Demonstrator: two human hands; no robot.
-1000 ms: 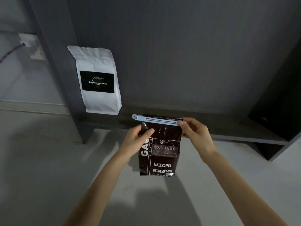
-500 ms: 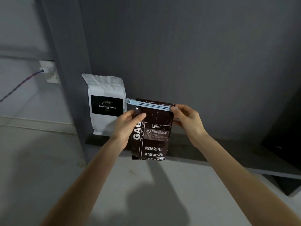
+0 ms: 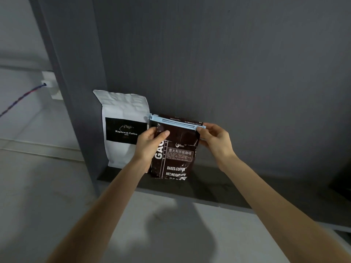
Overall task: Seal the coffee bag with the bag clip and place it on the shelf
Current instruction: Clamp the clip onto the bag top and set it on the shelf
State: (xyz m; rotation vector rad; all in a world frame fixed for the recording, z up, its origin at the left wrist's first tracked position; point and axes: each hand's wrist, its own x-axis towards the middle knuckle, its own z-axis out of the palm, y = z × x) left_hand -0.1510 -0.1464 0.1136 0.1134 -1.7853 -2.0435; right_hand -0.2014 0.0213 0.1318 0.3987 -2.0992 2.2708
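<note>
A dark brown coffee bag (image 3: 176, 156) with white print stands upright over the dark grey shelf (image 3: 218, 186), its bottom at the shelf board. A light blue bag clip (image 3: 176, 122) is clamped across its folded top. My left hand (image 3: 150, 143) grips the bag's upper left side, thumb on the front. My right hand (image 3: 214, 139) holds the upper right corner at the clip's end.
A white coffee bag (image 3: 123, 128) with a black label stands on the shelf just left of the brown bag, against the shelf's left side panel (image 3: 76, 92). A white wall socket (image 3: 51, 86) with a cable is further left. Pale floor lies below.
Both hands carried the clipped brown bag forward and up from over the floor to the shelf, beside the white bag. The clip stayed closed on the bag's top.
</note>
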